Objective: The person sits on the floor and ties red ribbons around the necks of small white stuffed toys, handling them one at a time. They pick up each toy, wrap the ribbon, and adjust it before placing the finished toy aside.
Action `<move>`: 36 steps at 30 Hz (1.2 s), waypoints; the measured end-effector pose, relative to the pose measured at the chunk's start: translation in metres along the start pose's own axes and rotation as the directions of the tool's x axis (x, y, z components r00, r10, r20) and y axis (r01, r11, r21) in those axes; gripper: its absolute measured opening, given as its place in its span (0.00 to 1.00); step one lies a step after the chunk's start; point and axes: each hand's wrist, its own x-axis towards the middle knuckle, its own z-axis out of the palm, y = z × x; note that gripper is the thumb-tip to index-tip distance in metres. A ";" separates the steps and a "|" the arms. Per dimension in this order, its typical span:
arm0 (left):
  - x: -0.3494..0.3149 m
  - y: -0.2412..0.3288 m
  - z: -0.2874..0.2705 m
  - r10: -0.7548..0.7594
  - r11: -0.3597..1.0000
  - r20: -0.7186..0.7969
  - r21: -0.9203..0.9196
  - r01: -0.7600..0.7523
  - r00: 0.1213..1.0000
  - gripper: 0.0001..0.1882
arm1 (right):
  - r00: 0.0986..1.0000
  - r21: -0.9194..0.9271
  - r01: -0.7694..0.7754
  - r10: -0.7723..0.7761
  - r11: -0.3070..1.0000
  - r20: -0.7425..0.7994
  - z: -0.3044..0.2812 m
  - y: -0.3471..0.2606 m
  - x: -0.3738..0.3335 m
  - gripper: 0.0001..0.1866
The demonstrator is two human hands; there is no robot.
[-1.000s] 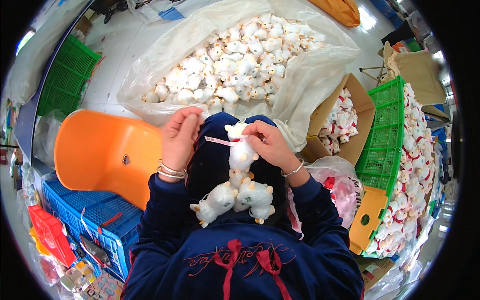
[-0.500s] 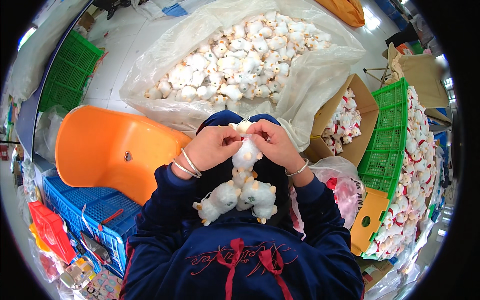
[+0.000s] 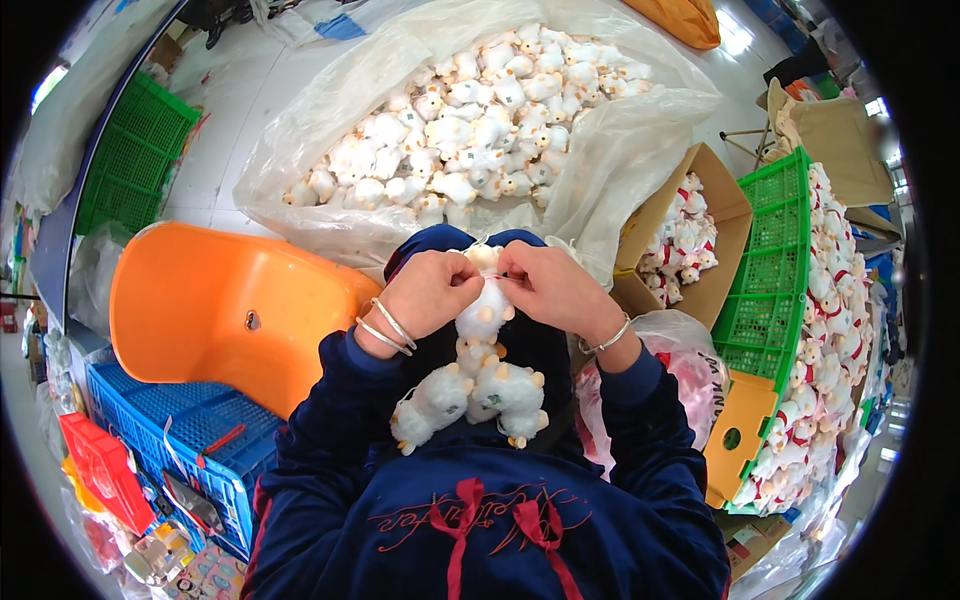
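A small white plush toy [image 3: 484,312] with a cream head and peach feet stands between my knees, its back to me. At its neck my left hand [image 3: 430,292] pinches thumb and forefinger together from one side. My right hand [image 3: 562,286] does the same from the other side, fingertips almost meeting. A sliver of red ribbon [image 3: 491,277] shows between them; most of it is hidden by the fingers. On my lap below lie more white plush toys, one at the left [image 3: 432,405] and one at the right [image 3: 508,398], with another partly covered between.
Ahead, a clear plastic sheet [image 3: 290,150] holds a heap of white plush toys [image 3: 470,120]. To the right stand a cardboard box [image 3: 735,215] and green crate [image 3: 765,270], with red-trimmed toys. An orange chair [image 3: 200,310] and blue crate [image 3: 200,400] stand left.
Both hands stay at the toy's neck, and less red shows between the fingertips. My right hand has turned slightly, its knuckles more toward the camera. The whole view has shifted a little.
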 end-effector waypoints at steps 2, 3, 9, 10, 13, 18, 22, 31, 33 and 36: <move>-0.002 -0.001 0.002 0.006 1.000 -0.013 -0.005 -0.006 1.000 0.11 | 1.000 0.087 0.013 -0.014 0.996 0.001 0.000 -0.001 0.001 0.06; -0.002 -0.002 0.003 0.007 1.000 -0.017 -0.027 -0.007 1.000 0.12 | 1.000 0.124 -0.005 0.006 0.992 -0.002 0.001 0.000 0.001 0.06; -0.004 -0.012 0.005 0.052 0.995 -0.009 -0.088 -0.052 0.999 0.12 | 0.996 0.215 -0.074 0.080 0.974 -0.023 0.006 0.007 0.001 0.06; -0.005 -0.014 0.003 0.077 0.995 0.004 -0.065 -0.077 0.997 0.12 | 0.995 0.205 -0.075 0.085 0.976 -0.045 0.008 0.006 0.001 0.05; -0.005 -0.018 0.000 0.111 0.992 0.031 -0.066 -0.109 0.993 0.12 | 0.988 0.195 -0.032 0.060 0.980 -0.140 0.018 0.009 0.001 0.04; 0.004 -0.014 0.006 -0.058 0.940 0.052 -0.335 0.072 0.997 0.14 | 0.964 0.252 0.083 -0.014 0.964 -0.266 0.036 0.021 0.003 0.04; 0.000 -0.021 0.007 -0.183 0.868 0.070 -0.457 0.195 0.981 0.13 | 0.950 0.172 0.206 -0.155 0.963 -0.271 0.041 0.012 0.004 0.08; 0.000 -0.035 0.014 -0.121 0.769 0.046 -0.628 0.123 0.992 0.07 | 0.949 0.229 0.100 -0.024 0.968 -0.314 0.061 0.011 0.003 0.07; 0.001 -0.033 0.017 -0.115 0.761 0.026 -0.640 0.105 0.993 0.05 | 0.935 0.188 0.111 -0.039 0.976 -0.353 0.062 0.011 0.000 0.07; 0.000 -0.038 0.022 -0.081 0.732 -0.007 -0.679 0.055 0.997 0.03 | 0.891 0.089 0.179 -0.123 0.980 -0.437 0.072 0.013 0.001 0.07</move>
